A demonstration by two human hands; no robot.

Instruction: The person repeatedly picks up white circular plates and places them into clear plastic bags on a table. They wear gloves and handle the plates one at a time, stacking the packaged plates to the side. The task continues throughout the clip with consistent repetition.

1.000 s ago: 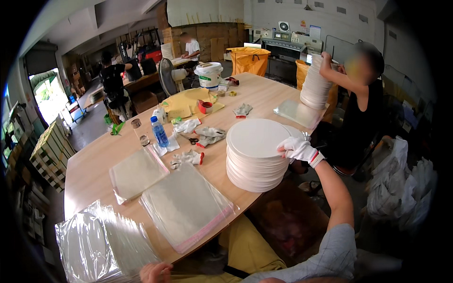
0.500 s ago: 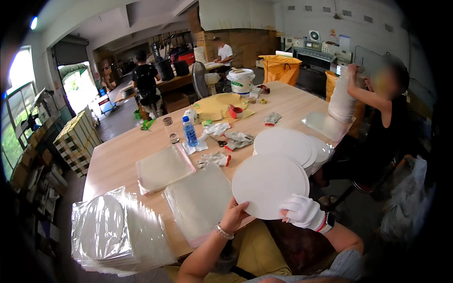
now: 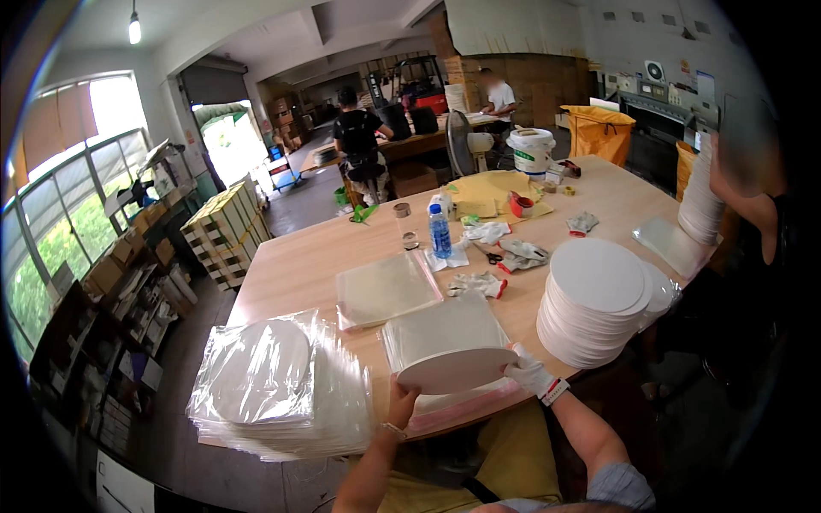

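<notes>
A white round disc [image 3: 457,369] is held flat just above a clear plastic bag with a pink strip [image 3: 440,329] at the table's near edge. My bare left hand [image 3: 402,400] grips the disc's left rim. My right hand [image 3: 528,373], in a white glove, grips its right rim. To the right stands a tall stack of the same white discs [image 3: 594,299]. On the left lies a pile of discs wrapped in clear bags [image 3: 278,385].
A wooden table [image 3: 299,261] carries another flat clear bag [image 3: 385,286], a blue water bottle [image 3: 439,231], gloves, scissors, tape and a white bucket [image 3: 531,150]. A person at the right edge [image 3: 753,197] handles another disc stack. Cardboard stacks [image 3: 222,227] stand left; people work behind.
My hands have carried one disc from the tall stack leftward and down to the bag at the near edge. My left hand has joined on the disc's rim.
</notes>
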